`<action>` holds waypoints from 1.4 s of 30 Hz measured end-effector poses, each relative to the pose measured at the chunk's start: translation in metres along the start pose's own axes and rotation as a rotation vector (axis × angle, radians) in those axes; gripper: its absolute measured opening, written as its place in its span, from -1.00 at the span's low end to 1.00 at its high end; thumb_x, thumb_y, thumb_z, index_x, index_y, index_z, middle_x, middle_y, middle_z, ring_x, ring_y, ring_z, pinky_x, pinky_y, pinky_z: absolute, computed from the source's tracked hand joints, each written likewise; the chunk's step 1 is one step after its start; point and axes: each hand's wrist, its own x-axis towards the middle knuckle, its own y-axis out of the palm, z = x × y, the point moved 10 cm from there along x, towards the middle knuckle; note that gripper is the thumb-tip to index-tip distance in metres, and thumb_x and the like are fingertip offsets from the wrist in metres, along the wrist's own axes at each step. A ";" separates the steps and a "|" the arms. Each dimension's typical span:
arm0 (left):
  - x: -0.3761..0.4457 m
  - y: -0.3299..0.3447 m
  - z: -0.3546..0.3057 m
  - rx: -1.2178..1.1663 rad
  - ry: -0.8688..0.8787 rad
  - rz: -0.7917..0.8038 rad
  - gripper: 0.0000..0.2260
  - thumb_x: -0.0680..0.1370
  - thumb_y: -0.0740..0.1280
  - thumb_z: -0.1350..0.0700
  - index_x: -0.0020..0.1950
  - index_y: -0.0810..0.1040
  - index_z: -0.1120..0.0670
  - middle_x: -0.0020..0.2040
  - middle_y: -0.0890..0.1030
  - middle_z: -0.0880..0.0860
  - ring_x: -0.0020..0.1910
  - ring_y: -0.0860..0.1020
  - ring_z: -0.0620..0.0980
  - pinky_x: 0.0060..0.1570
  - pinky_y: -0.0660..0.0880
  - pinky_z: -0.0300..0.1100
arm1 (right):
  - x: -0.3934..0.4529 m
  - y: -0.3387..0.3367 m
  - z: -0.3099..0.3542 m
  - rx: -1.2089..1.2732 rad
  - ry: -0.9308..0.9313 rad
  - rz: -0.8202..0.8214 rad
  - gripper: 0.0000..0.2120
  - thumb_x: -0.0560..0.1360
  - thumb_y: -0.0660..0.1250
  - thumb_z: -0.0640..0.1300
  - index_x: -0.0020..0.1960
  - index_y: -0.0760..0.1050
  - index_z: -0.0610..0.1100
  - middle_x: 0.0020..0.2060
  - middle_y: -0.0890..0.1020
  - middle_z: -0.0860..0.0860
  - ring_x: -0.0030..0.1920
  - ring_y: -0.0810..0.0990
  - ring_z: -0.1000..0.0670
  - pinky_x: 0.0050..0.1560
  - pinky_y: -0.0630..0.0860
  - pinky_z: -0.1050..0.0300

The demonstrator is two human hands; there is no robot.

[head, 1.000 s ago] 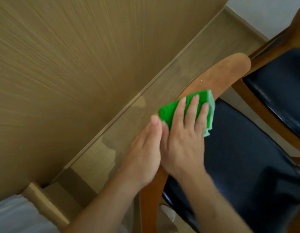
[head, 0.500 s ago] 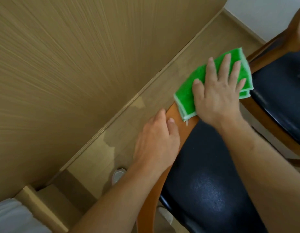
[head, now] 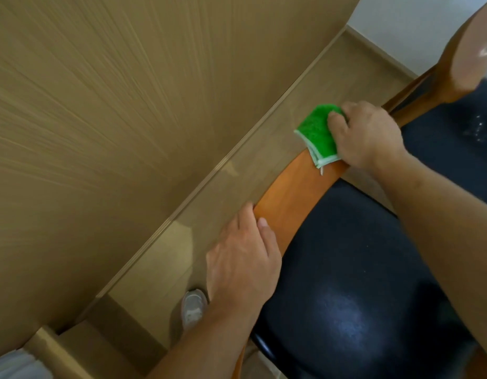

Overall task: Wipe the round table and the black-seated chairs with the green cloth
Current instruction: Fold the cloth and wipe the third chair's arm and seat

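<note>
Wood-panelled wall behind; right hand (head: 369, 136) clutching green cloth (head: 317, 132) on chair backrest (head: 286, 201), left hand (head: 243, 258) gripping backrest.

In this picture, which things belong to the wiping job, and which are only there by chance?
Part of the job:
- green cloth, gripped by the right hand
- wooden chair back, being wiped, held by the left hand
- black seat
- second chair

Only there:
- wood-grain wall panel
- shoe on the floor

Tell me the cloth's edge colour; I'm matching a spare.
White trim on the green cloth, seen in the head view.
</note>
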 end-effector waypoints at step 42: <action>0.000 -0.001 -0.007 0.079 0.025 -0.102 -0.73 0.64 0.08 0.06 0.22 0.45 0.15 0.01 0.58 0.14 -0.18 0.37 -0.06 -0.36 0.15 -0.21 | -0.170 0.078 0.008 1.195 0.526 -0.203 -0.63 0.68 -0.01 0.03 0.29 0.45 -0.10 -0.26 0.55 0.20 -0.26 0.54 0.25 -0.31 0.39 0.40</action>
